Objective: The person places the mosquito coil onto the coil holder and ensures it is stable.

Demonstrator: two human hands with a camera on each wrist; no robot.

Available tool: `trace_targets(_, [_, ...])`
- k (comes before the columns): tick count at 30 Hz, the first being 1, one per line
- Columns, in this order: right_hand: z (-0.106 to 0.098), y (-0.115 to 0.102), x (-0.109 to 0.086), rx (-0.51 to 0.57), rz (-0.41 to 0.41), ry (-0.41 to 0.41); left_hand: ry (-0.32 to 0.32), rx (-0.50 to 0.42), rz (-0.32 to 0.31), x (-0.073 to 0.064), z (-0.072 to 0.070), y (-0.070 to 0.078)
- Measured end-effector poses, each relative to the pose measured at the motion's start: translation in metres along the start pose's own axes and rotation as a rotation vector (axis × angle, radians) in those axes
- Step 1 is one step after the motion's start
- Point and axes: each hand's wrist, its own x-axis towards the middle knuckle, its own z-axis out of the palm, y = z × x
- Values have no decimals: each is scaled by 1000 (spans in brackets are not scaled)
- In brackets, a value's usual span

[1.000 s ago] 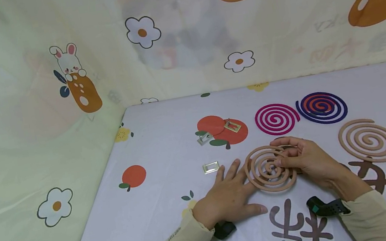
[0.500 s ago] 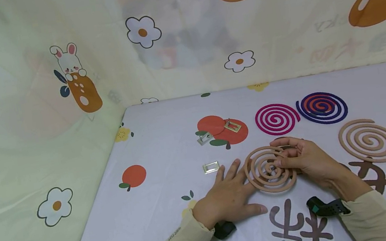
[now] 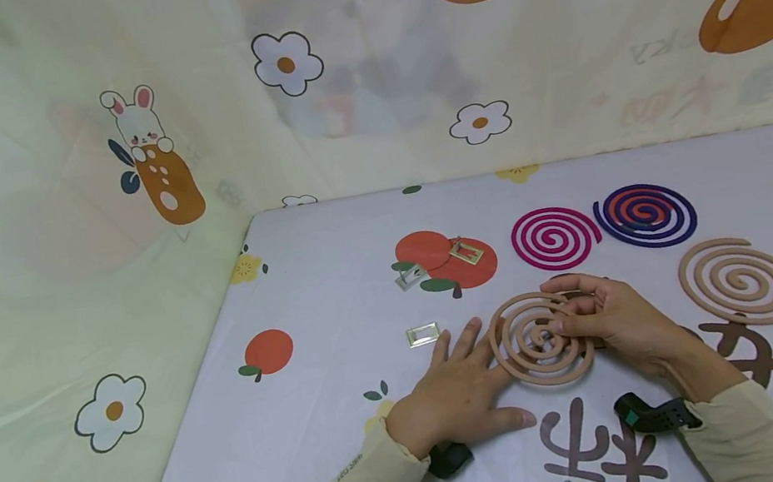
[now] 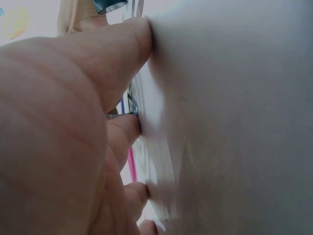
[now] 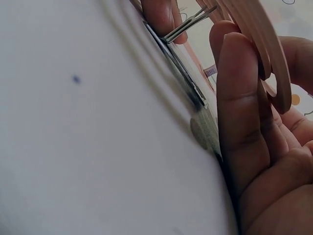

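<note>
A tan mosquito coil (image 3: 549, 381) is pinched between the thumb and fingers of my right hand (image 3: 623, 321). It tilts above the table in the head view and overlaps my left fingertips. My left hand (image 3: 453, 399) lies spread, palm down, fingers straight with their tips on the tabletop. In the right wrist view, a thin metal coil stand (image 5: 188, 24) rises from its flat base towards the coil's underside, and a left fingertip (image 5: 159, 17) presses at that base. From the head camera this stand is mostly hidden under the coil.
Behind lie a pink coil (image 3: 551, 239) and a blue-and-red coil (image 3: 644, 215). Another tan coil (image 3: 742, 281) is at right. A flat metal stand (image 3: 422, 335) lies beyond the left fingers, with a silver stand (image 3: 411, 277) and a gold-toned stand (image 3: 467, 252) farther back.
</note>
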Motion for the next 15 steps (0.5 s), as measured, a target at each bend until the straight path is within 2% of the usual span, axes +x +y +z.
trace_targets(7, [0,1,0,18,-21,-3,4,3,3,0,-1,0])
trace_targets(15, [1,-1,0,8,1,7,-4,-3,-1,0,-1,1])
